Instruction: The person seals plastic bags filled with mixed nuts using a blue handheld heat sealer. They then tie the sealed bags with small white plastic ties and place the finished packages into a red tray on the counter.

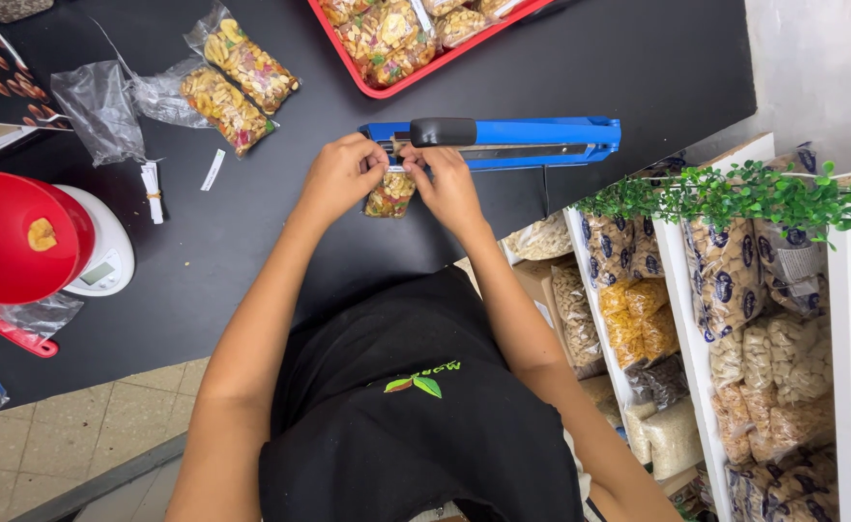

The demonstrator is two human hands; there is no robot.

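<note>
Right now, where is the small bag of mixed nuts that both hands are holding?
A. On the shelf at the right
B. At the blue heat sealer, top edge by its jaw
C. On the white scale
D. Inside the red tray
B: the left hand and right hand pinch the small bag at its top, right against the blue heat sealer on the black counter.

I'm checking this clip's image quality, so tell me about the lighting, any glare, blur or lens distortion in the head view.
Head view: even indoor light; soft sheen on the black counter and clear empty bags; both hands, left hand and right hand, and the small mix bag are sharp; wide-angle bending at the shelves.
</note>
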